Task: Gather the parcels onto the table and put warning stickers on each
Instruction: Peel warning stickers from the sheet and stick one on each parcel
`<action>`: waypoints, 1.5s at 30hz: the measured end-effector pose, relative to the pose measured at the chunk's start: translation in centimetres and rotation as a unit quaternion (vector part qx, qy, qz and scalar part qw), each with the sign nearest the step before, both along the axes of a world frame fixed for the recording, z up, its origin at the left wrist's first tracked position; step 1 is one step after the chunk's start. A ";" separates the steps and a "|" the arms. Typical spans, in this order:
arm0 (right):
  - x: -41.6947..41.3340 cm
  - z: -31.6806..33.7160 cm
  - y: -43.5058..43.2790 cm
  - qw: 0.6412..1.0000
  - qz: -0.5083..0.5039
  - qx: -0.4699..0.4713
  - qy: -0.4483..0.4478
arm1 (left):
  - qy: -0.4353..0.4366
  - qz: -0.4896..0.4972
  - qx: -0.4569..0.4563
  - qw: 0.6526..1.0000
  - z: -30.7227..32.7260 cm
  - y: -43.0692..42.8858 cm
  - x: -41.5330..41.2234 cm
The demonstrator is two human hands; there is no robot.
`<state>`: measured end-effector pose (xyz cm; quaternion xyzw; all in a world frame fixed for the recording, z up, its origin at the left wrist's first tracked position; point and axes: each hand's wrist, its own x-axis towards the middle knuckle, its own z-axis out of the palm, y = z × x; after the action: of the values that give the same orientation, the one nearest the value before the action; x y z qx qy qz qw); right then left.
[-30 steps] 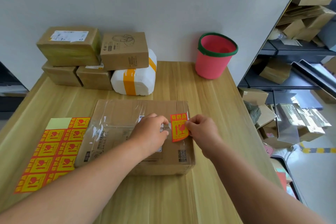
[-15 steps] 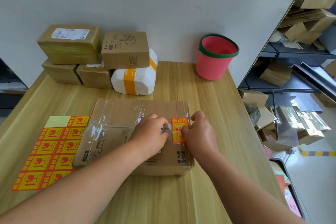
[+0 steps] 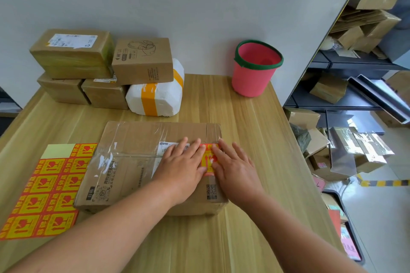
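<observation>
Grips flat on sticker, print illegible

Pink green-rimmed bucket near dark shelving

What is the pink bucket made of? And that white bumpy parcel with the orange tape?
The pink bucket looks like plastic: smooth, even colour, thin green rim. The white parcel looks like foam, probably polystyrene: chalky, matte, pebbly surface with rounded corners. Its orange tape is glossy, likely plastic film.
</observation>
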<state>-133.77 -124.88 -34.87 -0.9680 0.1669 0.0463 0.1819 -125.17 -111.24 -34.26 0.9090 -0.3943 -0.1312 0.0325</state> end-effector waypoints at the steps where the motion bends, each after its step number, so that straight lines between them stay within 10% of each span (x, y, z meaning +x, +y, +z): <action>1: 0.1 0.0 -0.1 1.000 0.001 0.010 0.002 | -0.001 0.000 0.004 1.000 -0.1 0.0 0.1; 23: -2.4 0.6 3.8 0.999 -0.035 -0.013 -0.004 | 0.018 -0.126 0.013 0.992 1.3 3.4 -1.3; 37: -3.4 2.3 8.4 0.961 -0.248 0.119 0.017 | 0.127 0.259 -0.048 0.956 2.2 18.6 3.1; 40: -3.5 1.6 8.9 0.946 -0.281 0.162 0.002 | 0.249 0.292 -0.096 0.919 0.7 19.5 3.5; 45: -4.3 1.6 8.8 0.940 -0.293 0.171 -0.018 | 0.218 0.286 -0.156 0.920 -0.2 18.9 3.0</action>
<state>-138.03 -116.06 -33.29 -0.8312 0.4296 0.0008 0.3529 -122.21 -92.36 -34.46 0.9152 -0.1163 -0.2484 0.2953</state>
